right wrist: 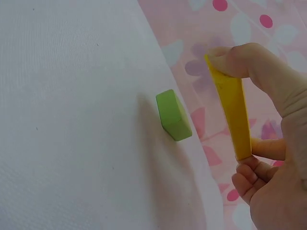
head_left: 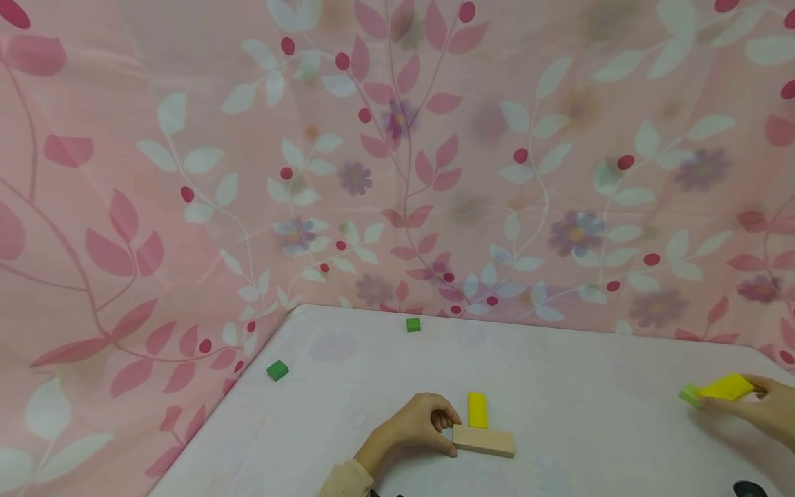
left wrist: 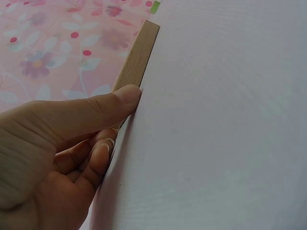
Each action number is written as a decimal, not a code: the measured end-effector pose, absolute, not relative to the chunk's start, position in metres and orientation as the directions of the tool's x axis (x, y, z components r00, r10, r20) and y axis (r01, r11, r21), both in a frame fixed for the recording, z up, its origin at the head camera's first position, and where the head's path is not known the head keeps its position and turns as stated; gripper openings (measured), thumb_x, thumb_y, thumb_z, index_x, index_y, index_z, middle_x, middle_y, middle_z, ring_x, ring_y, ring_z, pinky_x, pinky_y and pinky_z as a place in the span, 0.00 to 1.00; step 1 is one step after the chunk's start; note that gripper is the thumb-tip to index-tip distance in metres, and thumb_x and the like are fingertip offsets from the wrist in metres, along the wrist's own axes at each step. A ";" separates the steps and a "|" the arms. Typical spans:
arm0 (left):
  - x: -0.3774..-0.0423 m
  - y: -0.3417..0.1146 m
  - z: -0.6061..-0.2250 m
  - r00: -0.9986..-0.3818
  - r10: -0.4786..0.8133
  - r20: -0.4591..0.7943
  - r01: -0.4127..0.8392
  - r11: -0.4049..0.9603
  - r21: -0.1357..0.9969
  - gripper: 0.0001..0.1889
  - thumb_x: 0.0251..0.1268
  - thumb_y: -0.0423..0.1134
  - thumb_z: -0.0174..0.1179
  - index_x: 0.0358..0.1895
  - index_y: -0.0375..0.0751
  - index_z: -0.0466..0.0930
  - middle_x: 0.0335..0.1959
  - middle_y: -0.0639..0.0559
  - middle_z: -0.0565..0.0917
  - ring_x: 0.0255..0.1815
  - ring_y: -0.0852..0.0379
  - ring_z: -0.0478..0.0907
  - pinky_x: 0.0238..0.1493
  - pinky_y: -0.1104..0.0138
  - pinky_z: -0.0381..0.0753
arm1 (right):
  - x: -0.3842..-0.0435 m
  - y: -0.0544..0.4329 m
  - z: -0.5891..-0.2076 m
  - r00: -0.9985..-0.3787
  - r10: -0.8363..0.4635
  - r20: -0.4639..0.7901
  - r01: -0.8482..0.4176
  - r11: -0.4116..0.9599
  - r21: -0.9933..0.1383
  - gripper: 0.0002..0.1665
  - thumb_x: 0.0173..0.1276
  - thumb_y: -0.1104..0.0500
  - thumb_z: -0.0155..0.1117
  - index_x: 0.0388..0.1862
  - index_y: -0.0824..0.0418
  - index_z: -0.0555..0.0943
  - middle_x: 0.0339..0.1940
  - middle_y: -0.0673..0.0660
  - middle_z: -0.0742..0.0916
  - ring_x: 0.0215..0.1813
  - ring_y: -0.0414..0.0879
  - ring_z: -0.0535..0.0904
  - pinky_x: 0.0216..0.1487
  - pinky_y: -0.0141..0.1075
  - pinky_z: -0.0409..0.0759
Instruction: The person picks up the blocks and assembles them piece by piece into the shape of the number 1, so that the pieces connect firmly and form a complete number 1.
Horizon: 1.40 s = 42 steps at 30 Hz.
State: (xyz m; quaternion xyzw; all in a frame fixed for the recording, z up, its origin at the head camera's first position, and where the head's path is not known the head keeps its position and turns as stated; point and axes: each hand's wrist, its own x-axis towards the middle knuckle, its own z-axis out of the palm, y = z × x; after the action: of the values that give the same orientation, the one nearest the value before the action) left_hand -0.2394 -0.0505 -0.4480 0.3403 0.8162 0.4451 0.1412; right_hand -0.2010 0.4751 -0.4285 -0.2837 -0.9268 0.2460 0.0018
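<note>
My left hand (head_left: 419,422) pinches one end of a plain wooden block (head_left: 484,440) lying near the front middle of the table; in the left wrist view the thumb presses on the near end of the wooden block (left wrist: 139,55). Just behind that block lies a yellow block (head_left: 477,410). At the far right my right hand (head_left: 767,406) holds another yellow block (head_left: 728,387) between thumb and fingers. In the right wrist view this yellow block (right wrist: 233,112) is off the table, beside a light green block (right wrist: 171,115) that stands on the cloth.
A dark green block (head_left: 277,371) lies near the table's left edge, and a green block (head_left: 413,324) near the back edge. The white table (head_left: 590,386) meets a pink floral curtain (head_left: 397,172) at the back and left. A black object (head_left: 749,489) shows at the bottom right.
</note>
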 end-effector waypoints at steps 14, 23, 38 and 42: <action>-0.239 -0.051 -0.448 -0.732 0.678 0.064 0.423 0.378 0.824 0.16 0.37 0.30 0.76 0.35 0.36 0.84 0.25 0.61 0.77 0.24 0.70 0.69 0.30 0.78 0.74 | -0.210 0.461 -0.427 -0.975 0.202 0.091 0.124 0.839 -0.529 0.55 0.60 0.41 0.66 0.58 0.88 0.57 0.53 0.87 0.62 0.48 0.75 0.60 0.49 0.70 0.62; -0.238 -0.051 -0.449 -0.729 0.680 0.071 0.426 0.370 0.826 0.16 0.37 0.30 0.77 0.35 0.36 0.84 0.25 0.60 0.77 0.24 0.71 0.70 0.30 0.78 0.74 | -0.217 0.441 -0.421 -0.981 0.109 0.161 0.018 0.876 -0.481 0.53 0.54 0.43 0.71 0.56 0.87 0.62 0.53 0.87 0.66 0.48 0.75 0.65 0.47 0.67 0.67; -0.238 -0.051 -0.446 -0.732 0.677 0.074 0.423 0.367 0.828 0.16 0.37 0.29 0.76 0.35 0.35 0.84 0.26 0.60 0.77 0.25 0.70 0.70 0.30 0.78 0.74 | -0.227 0.414 -0.410 -0.992 0.017 0.126 -0.049 0.864 -0.501 0.51 0.56 0.44 0.69 0.58 0.85 0.62 0.51 0.85 0.68 0.47 0.72 0.68 0.45 0.65 0.71; -0.238 -0.051 -0.447 -0.729 0.680 0.075 0.424 0.363 0.830 0.16 0.38 0.29 0.76 0.35 0.35 0.84 0.25 0.60 0.77 0.25 0.70 0.70 0.30 0.78 0.75 | -0.230 0.407 -0.411 -0.990 -0.002 0.144 -0.074 0.862 -0.501 0.52 0.55 0.45 0.70 0.58 0.86 0.62 0.51 0.85 0.68 0.47 0.72 0.68 0.45 0.64 0.71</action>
State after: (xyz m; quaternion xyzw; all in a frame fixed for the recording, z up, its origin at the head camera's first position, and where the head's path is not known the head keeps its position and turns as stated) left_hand -0.2382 -0.0512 -0.4466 0.3394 0.8131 0.4510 0.1422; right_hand -0.2301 0.4071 -0.4108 0.0197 -0.9624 0.2618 0.0696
